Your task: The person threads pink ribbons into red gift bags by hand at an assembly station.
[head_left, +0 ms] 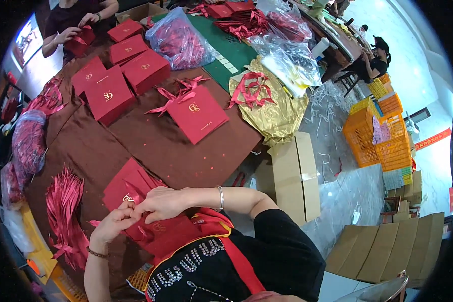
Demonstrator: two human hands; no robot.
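My left hand point(117, 221) and my right hand point(162, 203) meet over a red gift bag point(173, 231) close to my body. Fingers of both are closed, pinching a red satin ribbon point(144, 232) at the bag; the exact pinch is partly hidden by the knuckles. Under and beyond my hands lie more flat red paper bags point(117, 185), stacked. To the left of my left hand rests a bundle of loose red ribbons point(65, 211). Farther off, a red bag with ribbon handles point(199, 115) lies on the brown tablecloth point(171, 156).
Several red bags point(107, 94) lie beyond, near a plastic sack of ribbons point(178, 43). Gold cloth point(272, 118) drapes the table's right side. A co-worker's hands point(78, 32) hold a bag far left. A carton point(294, 176) and orange crates point(362, 136) stand right.
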